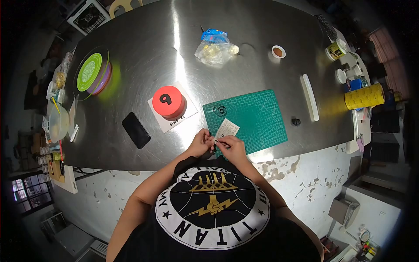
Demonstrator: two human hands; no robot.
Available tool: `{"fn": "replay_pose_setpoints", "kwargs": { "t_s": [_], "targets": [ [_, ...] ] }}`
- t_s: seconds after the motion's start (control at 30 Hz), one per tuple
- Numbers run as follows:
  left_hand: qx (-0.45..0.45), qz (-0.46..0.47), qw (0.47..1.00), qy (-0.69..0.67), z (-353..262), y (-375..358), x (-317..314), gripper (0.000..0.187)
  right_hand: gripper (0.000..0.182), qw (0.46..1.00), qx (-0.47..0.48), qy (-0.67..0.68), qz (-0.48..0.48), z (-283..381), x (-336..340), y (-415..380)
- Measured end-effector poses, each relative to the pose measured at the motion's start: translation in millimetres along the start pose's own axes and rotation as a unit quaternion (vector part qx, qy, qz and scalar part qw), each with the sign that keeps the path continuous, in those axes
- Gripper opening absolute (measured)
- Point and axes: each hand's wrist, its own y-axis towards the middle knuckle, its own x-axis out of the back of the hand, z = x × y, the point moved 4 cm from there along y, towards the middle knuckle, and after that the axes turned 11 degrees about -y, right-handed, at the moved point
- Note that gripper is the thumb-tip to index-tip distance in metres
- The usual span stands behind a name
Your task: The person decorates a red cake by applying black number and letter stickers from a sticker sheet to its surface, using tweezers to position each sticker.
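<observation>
My left hand (pixel 201 143) and my right hand (pixel 231 146) meet at the near left corner of a green cutting mat (pixel 262 118). Both have their fingers pinched together around something small, too small to make out. A pale patterned sheet (pixel 228 129) lies on the mat just beyond my fingers. Near the mat's far left corner is a round black item (pixel 221 110). To the left, a red round cake (pixel 166 101) with a black 9 on top sits on a white board (pixel 192 114) with black letters along its near edge.
A black phone (pixel 136 130) lies left of the board. Farther off are a plastic bag (pixel 214 50), a small cup of brown powder (pixel 278 52) and a green turntable (pixel 89 72). A white bar (pixel 309 97) and a small dark lump (pixel 296 122) lie right of the mat.
</observation>
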Motion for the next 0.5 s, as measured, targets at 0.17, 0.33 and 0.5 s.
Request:
{"fn": "replay_pose_setpoints", "kwargs": {
  "t_s": [0.17,0.33,0.5],
  "targets": [
    [-0.008,0.003,1.0,-0.002,-1.3,0.0,-0.5,0.027,0.014,1.0,-0.022,-0.005,0.001,2.4,-0.1,-0.1],
    [-0.059,0.031,0.996,0.052,-2.0,1.7,-1.0,0.022,0.014,0.997,-0.071,0.022,0.023,0.4,0.6,2.5],
    [-0.081,0.045,0.988,0.124,-5.6,-0.4,-3.7,0.022,0.014,0.989,-0.126,0.011,0.078,-4.7,0.7,5.5]
  ]
}}
